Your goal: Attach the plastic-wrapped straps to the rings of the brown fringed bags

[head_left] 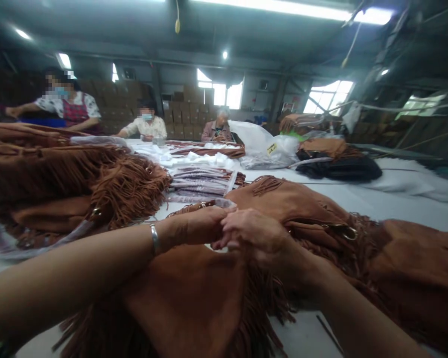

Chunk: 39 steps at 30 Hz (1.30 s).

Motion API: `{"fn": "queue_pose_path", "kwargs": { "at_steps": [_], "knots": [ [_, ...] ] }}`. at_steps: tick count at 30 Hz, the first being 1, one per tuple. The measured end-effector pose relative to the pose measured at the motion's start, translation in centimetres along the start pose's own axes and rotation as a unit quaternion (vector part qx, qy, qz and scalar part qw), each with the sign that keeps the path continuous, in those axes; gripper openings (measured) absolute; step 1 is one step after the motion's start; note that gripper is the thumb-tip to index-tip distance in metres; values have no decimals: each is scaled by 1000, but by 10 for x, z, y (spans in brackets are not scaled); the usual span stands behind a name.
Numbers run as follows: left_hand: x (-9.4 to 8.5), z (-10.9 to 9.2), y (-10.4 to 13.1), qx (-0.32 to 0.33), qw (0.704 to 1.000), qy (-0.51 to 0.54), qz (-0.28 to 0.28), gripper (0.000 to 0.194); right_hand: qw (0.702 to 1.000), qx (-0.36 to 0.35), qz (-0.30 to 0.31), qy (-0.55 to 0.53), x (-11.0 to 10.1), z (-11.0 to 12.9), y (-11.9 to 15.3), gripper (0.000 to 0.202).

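Note:
My left hand [205,223], with a silver bracelet at its wrist, meets my right hand [256,231] in the middle of the view. The fingers of both are closed and pressed together at one spot, and whatever lies between them is hidden. Just below them is a brown suede bag [194,293] with long fringes hanging at its sides. Right behind my fingers, a strap with clear plastic wrap [224,203] and metal rings shows in part. Another brown fringed bag [302,201] lies close to my right hand.
Brown fringed bags [41,164] are heaped at the left. Plastic-wrapped straps [203,181] lie mid-table, with white plastic sacks [261,141] and a black bundle [339,166] beyond. Several people sit or stand across the white table [388,191]; cartons [186,112] are stacked behind.

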<state>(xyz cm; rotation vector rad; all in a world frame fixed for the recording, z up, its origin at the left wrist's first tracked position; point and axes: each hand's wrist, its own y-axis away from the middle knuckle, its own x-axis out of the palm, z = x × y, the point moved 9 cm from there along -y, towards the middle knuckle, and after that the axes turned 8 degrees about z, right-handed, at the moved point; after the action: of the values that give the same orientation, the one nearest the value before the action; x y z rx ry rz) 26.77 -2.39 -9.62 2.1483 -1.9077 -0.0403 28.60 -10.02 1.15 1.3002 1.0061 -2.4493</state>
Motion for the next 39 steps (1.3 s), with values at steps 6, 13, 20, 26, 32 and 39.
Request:
{"fn": "queue_pose_path", "kwargs": {
  "at_steps": [6, 13, 20, 26, 32, 39],
  "knots": [
    [-6, -16, -26, -19, 934, -326, -144, 58, 808, 170, -479, -298, -86, -130, 66, 24],
    [19, -22, -84, -29, 916, -391, -82, 25, 770, 243, -483, -339, -57, -197, 97, 40],
    [19, -26, -35, 100, 977, -171, -74, 16, 804, 241, -344, -422, -35, -175, 73, 45],
    [26, -25, 42, 181, 977, 108, -8, 28, 836, 225, -191, -463, 10, -123, 28, 32],
    [13, -24, 89, 201, 968, 138, -60, 47, 829, 215, -130, -499, 47, -74, -4, 16],
    [-9, -11, 122, 199, 968, 136, -70, 62, 830, 301, -13, -469, 91, -67, -4, 30]
  ]
}}
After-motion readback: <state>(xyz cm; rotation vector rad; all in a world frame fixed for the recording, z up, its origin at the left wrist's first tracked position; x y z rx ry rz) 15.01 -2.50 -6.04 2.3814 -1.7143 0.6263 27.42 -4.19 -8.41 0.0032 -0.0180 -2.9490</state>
